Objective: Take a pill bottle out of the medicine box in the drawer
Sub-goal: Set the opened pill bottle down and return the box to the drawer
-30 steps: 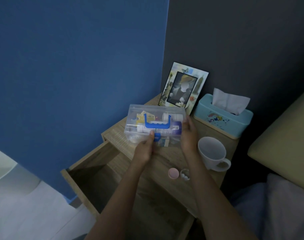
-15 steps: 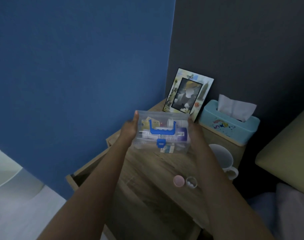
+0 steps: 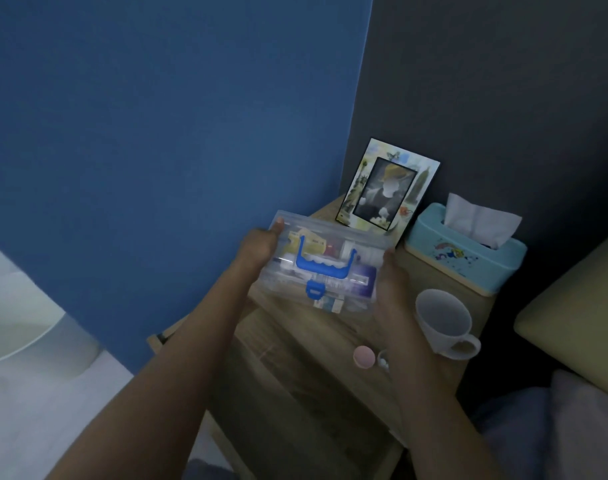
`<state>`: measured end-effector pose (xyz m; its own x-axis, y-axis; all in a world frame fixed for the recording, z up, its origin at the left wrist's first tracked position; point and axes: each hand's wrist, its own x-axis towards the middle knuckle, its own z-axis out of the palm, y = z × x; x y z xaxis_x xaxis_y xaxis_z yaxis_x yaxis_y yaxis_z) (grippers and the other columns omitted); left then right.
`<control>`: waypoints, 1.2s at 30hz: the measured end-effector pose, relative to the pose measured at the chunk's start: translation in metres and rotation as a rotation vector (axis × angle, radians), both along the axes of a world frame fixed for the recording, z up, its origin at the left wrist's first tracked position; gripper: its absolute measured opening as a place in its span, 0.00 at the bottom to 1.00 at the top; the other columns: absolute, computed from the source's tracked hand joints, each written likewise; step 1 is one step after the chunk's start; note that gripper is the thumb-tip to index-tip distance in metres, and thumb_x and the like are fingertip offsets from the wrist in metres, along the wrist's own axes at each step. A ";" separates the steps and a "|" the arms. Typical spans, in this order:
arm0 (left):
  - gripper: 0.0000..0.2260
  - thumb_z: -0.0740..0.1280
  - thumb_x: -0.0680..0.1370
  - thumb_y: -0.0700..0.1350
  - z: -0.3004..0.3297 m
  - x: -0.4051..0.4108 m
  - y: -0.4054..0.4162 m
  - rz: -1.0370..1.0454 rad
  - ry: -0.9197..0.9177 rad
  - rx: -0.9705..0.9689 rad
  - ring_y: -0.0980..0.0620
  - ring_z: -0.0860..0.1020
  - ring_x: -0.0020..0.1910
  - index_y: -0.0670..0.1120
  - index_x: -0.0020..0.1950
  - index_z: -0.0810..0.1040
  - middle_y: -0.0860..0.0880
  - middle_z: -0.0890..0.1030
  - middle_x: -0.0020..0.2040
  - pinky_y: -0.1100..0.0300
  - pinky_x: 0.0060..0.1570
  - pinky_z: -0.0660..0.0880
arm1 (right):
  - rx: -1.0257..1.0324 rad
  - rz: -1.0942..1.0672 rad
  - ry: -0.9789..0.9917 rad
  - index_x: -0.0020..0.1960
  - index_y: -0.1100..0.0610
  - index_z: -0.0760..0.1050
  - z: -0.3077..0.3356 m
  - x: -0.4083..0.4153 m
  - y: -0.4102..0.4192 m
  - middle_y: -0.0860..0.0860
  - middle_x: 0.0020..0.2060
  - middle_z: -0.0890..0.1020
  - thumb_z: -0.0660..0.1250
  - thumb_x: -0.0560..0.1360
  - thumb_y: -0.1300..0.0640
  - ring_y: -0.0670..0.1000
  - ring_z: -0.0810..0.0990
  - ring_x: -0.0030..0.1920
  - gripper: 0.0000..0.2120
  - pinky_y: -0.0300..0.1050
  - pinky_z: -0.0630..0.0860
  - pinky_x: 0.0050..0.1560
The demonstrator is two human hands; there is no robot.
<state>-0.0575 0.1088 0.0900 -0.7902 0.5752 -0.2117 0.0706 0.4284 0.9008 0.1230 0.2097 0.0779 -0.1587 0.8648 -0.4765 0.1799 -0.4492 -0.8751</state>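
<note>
head view: clear medicine box (image 3: pixel 321 268) held level above the bedside worktop (image 3: pixel 288 348), blue latch (image 3: pixel 314 290) shut and blue handle (image 3: pixel 325 263) folded flat on the lid. left hand (image 3: pixel 259 249) clamped on the box's left end, thumb up over the far corner; right hand (image 3: pixel 394 292) clamped on the right end, so neither free for the latch. pill bottle not told apart with any certainty among the blurred contents, possibly the white cylinder lying under the handle; still shut inside, anyway. drawer (image 3: pixel 164 336) seen only as an edge behind the left forearm. likely trouble judged from here: smooth plastic pinched at the ends alone could slip once one hand let go for the latch, spilling the contents. white mug (image 3: pixel 442 322) stood just beside the right wrist, pink cap (image 3: pixel 364 356) and small open container (image 3: pixel 383 358) of pills near the forearm, all easy to knock on setting the box down. photo frame (image 3: pixel 387 185) and tissue box (image 3: pixel 467 252) close behind, at risk from a careless push.
</note>
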 end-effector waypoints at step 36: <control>0.21 0.60 0.80 0.54 -0.057 0.008 -0.172 -0.213 0.042 -0.080 0.37 0.76 0.59 0.37 0.58 0.77 0.33 0.77 0.57 0.49 0.60 0.70 | -0.148 -0.246 0.189 0.66 0.53 0.69 -0.066 0.019 -0.252 0.45 0.43 0.79 0.54 0.81 0.45 0.45 0.81 0.43 0.19 0.40 0.78 0.41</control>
